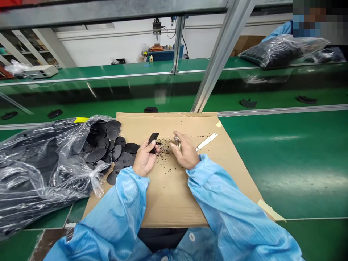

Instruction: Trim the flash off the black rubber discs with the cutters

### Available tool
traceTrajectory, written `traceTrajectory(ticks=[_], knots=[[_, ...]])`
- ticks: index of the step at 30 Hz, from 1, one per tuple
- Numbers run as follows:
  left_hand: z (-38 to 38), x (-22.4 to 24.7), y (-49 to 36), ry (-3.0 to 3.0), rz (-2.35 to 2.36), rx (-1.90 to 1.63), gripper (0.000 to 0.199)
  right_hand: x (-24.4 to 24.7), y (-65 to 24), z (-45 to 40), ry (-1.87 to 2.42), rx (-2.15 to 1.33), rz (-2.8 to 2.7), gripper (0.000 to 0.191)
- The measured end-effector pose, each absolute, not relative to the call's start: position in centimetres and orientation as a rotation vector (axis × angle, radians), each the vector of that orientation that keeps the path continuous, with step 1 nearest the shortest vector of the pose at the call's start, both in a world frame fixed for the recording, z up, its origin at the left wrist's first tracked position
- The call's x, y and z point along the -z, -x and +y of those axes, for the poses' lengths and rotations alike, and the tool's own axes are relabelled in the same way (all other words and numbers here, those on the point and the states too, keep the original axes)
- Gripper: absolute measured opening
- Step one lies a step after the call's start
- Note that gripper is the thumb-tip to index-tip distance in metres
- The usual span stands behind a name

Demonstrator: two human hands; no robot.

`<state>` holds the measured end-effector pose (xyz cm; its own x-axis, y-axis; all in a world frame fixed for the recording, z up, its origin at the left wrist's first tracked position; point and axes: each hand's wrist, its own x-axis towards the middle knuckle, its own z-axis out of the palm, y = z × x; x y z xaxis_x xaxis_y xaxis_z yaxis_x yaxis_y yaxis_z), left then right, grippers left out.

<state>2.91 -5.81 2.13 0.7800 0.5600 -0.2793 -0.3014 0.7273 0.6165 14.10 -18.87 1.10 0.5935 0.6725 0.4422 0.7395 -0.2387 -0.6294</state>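
My left hand (pixel 145 157) is closed around a black plastic piece (pixel 153 139), held tilted above the cardboard sheet (pixel 168 203). To its right, my right hand (pixel 186 149) is closed on a small shiny metal tool (pixel 177 140); most of it is hidden by the fingers, so its kind does not show. Tiny black scraps (pixel 165 154) lie scattered between and below the hands. Just beyond the right hand lies a flat white strip (pixel 207 141), its near end close to the wrist. Left of my left hand is a heap of black oval discs (pixel 116 152).
A clear plastic bag (pixel 54 174) full of black discs spreads over the left side. Behind the cardboard, several black pieces lie on a green conveyor belt (pixel 114 103). A slanted metal post (pixel 214 61) rises at its far edge. A person (pixel 280 29) is at back right beside another filled bag (pixel 272 50).
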Motion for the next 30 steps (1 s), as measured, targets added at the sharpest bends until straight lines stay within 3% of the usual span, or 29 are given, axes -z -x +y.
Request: traceTrajectory(ticks=[4, 13, 23, 30], knots=[[-5.7, -2.2, -3.0, -0.509, 0.516, -0.505, 0.007, -1.2, -13.1, -18.7, 2.059, 0.178, -1.386, 0.052], [-5.8, -2.3, -3.0, -0.504, 0.506, -0.488, 0.006, -1.6, -12.4, -18.7, 2.122, 0.386, -1.417, 0.047], [-6.0, -2.4, -2.9, -0.482, 0.512, -0.483, 0.008, -2.0, -12.4, -18.8, 2.264, 0.265, -1.404, 0.034], [-6.1, -2.3, -3.0, -0.488, 0.514, -0.484, 0.007, -1.9, -12.4, -19.0, 2.31, 0.169, -1.367, 0.039]])
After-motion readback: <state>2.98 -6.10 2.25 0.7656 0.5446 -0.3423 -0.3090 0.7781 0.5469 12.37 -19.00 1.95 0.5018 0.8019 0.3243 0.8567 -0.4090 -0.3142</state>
